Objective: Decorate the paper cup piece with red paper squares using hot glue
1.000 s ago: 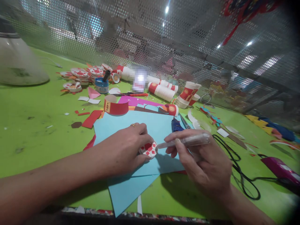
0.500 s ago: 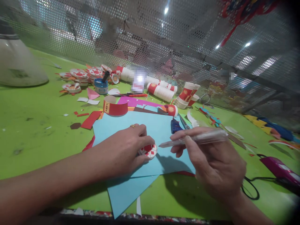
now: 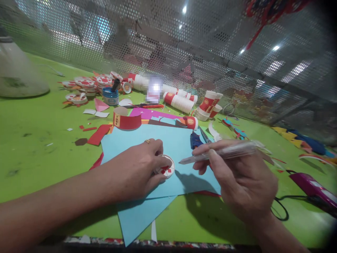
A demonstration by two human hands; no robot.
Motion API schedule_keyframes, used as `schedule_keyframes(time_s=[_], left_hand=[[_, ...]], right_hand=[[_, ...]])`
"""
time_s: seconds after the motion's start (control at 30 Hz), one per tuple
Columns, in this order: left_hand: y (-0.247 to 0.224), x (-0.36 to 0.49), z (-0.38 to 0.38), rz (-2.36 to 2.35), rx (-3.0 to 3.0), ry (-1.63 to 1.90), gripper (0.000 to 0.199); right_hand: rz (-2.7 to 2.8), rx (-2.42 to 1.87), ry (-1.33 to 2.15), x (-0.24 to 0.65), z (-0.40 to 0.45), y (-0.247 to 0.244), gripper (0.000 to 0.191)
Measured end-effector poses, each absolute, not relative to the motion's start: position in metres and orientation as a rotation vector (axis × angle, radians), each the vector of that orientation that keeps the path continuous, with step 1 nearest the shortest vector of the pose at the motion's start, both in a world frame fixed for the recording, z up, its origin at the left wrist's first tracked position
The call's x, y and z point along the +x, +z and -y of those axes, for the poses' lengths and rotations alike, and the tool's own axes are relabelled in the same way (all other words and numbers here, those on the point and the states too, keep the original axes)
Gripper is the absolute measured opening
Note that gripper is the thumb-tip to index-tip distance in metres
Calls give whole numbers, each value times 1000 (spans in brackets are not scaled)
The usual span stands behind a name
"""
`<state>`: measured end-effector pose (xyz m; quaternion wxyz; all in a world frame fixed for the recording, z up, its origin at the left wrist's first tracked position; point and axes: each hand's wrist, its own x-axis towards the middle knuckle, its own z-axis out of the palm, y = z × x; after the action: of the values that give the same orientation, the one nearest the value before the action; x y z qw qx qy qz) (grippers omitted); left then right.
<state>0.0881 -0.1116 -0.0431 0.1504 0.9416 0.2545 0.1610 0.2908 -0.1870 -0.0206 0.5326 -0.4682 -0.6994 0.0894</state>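
My left hand (image 3: 142,167) grips a small round disc (image 3: 169,172), white with red shapes, against the light blue paper (image 3: 126,137). Its fingers cover the disc's left part. In my right hand (image 3: 237,175) is a clear pen (image 3: 223,153), its tip pointing left toward the disc and a short way from it. Beneath the first blue sheet lies another blue piece (image 3: 144,214), jutting toward the front edge. A dark blue object (image 3: 195,140) and scissors (image 3: 204,135) rest just behind my right hand.
Stacked paper cups (image 3: 179,102), a blue jar (image 3: 110,96) and several round paper crafts (image 3: 84,84) stand at the back. A red paper ring (image 3: 127,119) sits behind the blue sheet. At right lies a purple tool (image 3: 313,188) with a black cord; a pale lamp-like object (image 3: 18,70) is left.
The view has shifted slightly, moving the table items a little left. On the disc, my left fingers have shifted and more of its rim shows. My right hand still holds the pen.
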Motion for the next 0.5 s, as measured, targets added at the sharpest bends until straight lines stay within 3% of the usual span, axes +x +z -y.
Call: schedule_keyframes(time_s=[0.5], left_hand=[[-41,87,112,-736,2693,454,22]], right_hand=[[1677,-1119,193,291,188,-22,8]])
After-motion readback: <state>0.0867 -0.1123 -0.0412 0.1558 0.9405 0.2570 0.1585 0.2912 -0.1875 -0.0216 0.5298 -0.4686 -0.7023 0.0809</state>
